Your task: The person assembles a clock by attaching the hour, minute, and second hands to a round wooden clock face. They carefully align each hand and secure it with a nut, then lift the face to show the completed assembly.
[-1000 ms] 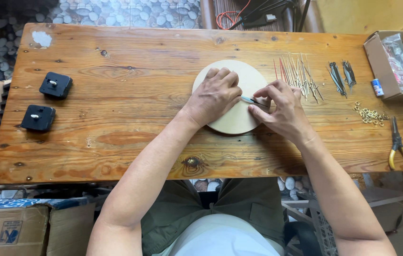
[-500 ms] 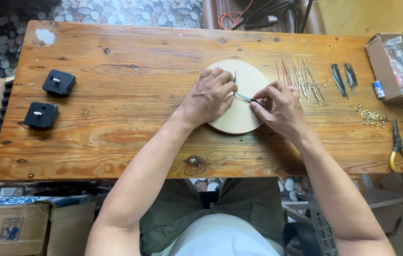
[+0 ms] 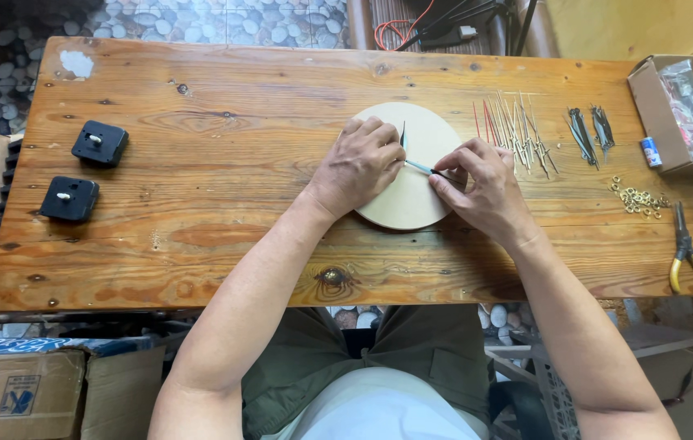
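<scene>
Table: knotty pine planks are making up the long wooden table, which is running across the whole view and carrying everything else.
Floor: grey pebble paving is showing beyond the far edge, with cardboard boxes sitting at the near left.
Disc: a pale round wooden disc is lying flat near the middle of the table, both hands resting on it.
Left hand: the left hand is lying palm down on the disc's left part, fingers curled and pressing near the centre; whether its fingertips are pinching the small dark upright piece beside them cannot be told.
Right hand: the right hand is bending over the disc's right edge, thumb and forefinger closing on a slim tool with a light blue tip that is pointing left toward the other hand.
Box: an open cardboard box holding clear plastic bags is sitting at the far right.
Movements: two black square clock movements are lying well apart from the hands, at the left end.
Pliers: yellow-handled pliers are lying near the right edge.
Hands stock: thin metal clock hands are lying fanned just right of the disc, darker ones beyond.
Washers: small brass rings are lying scattered beside the pliers.
</scene>
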